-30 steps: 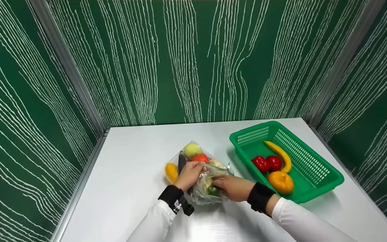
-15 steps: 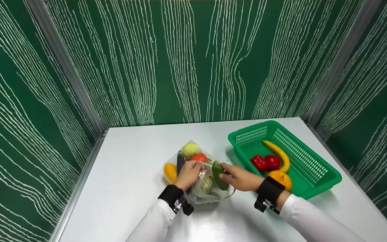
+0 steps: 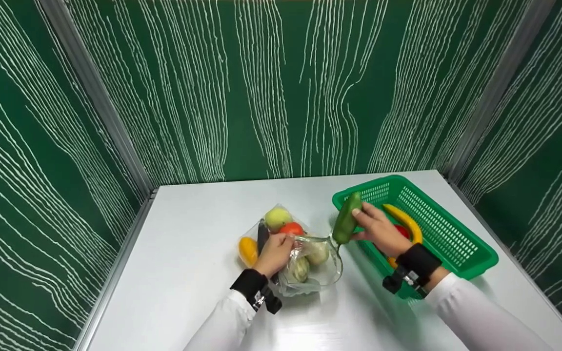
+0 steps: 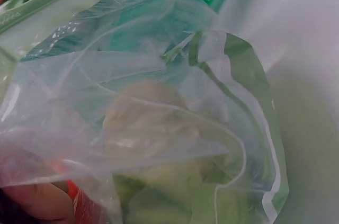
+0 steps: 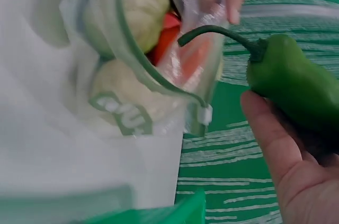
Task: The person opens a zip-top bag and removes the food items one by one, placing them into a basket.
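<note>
In the head view my right hand [image 3: 383,236] grips a green pepper [image 3: 347,219], raised between the bag and the green basket. The right wrist view shows the pepper's curved stem [image 5: 222,30] pointing toward the bag. My left hand [image 3: 275,253] pinches the edge of a clear zip bag [image 3: 305,291], whose mouth gapes toward the right. Through the plastic show a pale round vegetable [image 3: 317,253], a striped greenish one [image 3: 300,269], a tomato [image 3: 291,229], a yellow-green round fruit [image 3: 277,217], a dark long eggplant-like piece [image 3: 263,235] and a yellow oval fruit [image 3: 248,249].
A green plastic basket [image 3: 471,243] stands on the right of the white table [image 3: 188,243]. Inside it lie a banana [image 3: 410,224], a red piece [image 3: 401,230] and an orange pumpkin [image 3: 392,262], partly hidden by my right hand. Green patterned walls [image 3: 256,97] enclose the table.
My right hand has drawn the green pepper out of the bag, then up and right to the basket's near side. My left hand keeps its hold on the bag's edge.
</note>
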`<state>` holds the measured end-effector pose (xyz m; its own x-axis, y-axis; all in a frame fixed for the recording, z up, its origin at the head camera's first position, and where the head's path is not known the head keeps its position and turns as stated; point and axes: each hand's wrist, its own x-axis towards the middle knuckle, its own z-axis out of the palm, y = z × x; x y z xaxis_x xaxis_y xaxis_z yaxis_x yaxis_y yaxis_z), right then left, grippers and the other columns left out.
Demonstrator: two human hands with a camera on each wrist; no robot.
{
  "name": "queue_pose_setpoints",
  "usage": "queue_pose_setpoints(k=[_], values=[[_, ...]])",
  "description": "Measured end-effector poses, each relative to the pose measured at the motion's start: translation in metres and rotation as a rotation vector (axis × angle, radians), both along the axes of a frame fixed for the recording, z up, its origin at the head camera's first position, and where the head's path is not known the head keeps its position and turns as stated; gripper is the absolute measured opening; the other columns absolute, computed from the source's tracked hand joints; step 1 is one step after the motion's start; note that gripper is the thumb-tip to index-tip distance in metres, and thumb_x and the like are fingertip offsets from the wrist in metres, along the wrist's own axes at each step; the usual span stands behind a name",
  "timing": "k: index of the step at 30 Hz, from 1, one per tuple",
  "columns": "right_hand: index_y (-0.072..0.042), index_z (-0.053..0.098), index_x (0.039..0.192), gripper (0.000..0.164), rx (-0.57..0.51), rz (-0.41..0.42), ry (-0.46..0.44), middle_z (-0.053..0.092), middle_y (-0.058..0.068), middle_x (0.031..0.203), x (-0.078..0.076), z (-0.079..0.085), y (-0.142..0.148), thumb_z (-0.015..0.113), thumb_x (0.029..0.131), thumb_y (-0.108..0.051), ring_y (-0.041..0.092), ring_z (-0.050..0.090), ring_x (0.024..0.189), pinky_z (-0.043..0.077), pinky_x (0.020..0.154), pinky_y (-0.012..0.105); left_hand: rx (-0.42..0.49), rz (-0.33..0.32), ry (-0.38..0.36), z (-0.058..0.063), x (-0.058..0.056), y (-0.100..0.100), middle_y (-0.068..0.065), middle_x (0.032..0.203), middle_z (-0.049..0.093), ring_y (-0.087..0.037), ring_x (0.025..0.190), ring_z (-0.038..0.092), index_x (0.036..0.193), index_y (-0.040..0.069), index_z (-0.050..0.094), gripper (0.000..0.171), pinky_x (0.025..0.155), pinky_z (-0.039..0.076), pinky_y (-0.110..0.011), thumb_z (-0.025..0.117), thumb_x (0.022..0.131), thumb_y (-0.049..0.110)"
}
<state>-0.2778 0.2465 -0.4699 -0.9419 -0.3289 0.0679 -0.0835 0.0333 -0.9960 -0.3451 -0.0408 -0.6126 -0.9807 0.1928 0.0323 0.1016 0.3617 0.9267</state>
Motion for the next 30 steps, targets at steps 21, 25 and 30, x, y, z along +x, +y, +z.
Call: queue_pose_setpoints(k=[21,25,30], values=[[0.019,0.034,0.157,0.069,0.446,-0.447,-0.023,0.054,0.042,0.142,-0.028,-0.005,0.103,0.036,0.118,-0.038,0.020,0.072,0.099,0.067,0.074,0.033,-0.040,0.017,0.043,-0.001,-0.001,-0.002,0.008,0.074,0.064,-0.011,0.073,0.060,0.081,0.023,0.070,0.038,0.069,0.050,-0.029,0.054,0.113,0.036],[0.021,0.047,0.146,0.064,0.655,-0.506,0.078,0.065,0.041,0.122,-0.031,-0.008,0.112,0.043,0.117,-0.037,0.031,0.076,0.087,0.065,0.065,0.032,-0.034,0.015,0.037,-0.001,-0.002,-0.003,0.008,0.077,0.067,-0.011,0.076,0.063,0.083,0.024,0.073,0.038,0.072,0.052,-0.031,0.053,0.113,0.036],[0.025,0.047,0.143,0.065,0.867,-0.494,0.099,0.061,0.048,0.128,-0.036,-0.015,0.129,0.048,0.115,-0.034,0.053,0.072,0.104,0.065,0.082,0.051,-0.036,0.016,0.036,-0.006,-0.005,-0.003,0.008,0.077,0.067,-0.012,0.077,0.064,0.083,0.026,0.072,0.038,0.074,0.053,-0.032,0.054,0.113,0.038]])
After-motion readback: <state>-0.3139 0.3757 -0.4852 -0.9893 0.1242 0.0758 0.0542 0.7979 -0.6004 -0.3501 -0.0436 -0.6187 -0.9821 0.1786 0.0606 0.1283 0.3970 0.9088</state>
